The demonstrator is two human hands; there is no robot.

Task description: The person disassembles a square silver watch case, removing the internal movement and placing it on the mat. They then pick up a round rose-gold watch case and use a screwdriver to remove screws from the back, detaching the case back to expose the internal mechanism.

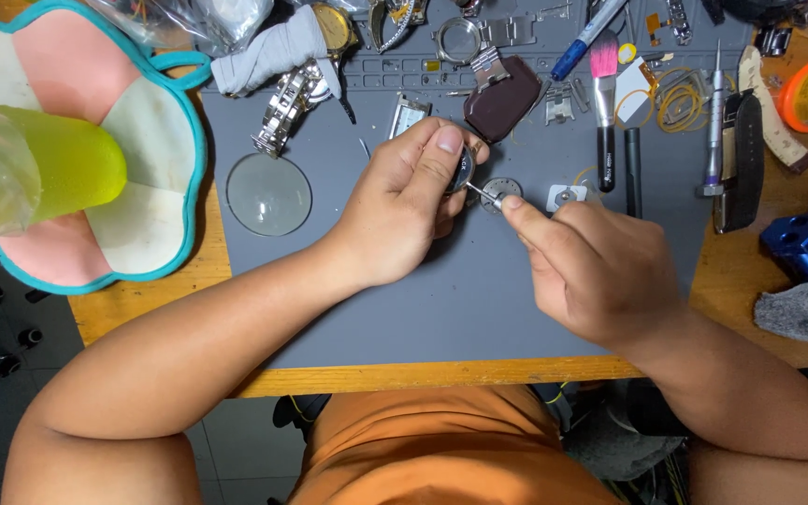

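Observation:
My left hand (402,208) pinches a small round metal watch case (461,169) between thumb and fingers, above the grey work mat (441,299). A thin metal tool (484,194) sits between the fingers of my right hand (594,266); its tip points at the watch case. Just beyond the tool tip, a small round toothed metal part (503,189) lies on the mat, with a small white square piece (566,196) to its right.
A round glass lens (268,194) and a metal watch bracelet (284,108) lie at the mat's left. A brown case (502,97), pink-bristled brush (604,89), screwdrivers (714,131), black strap (743,159) sit behind. Flower-shaped pad (156,122), yellow-green object in plastic (58,164) at left.

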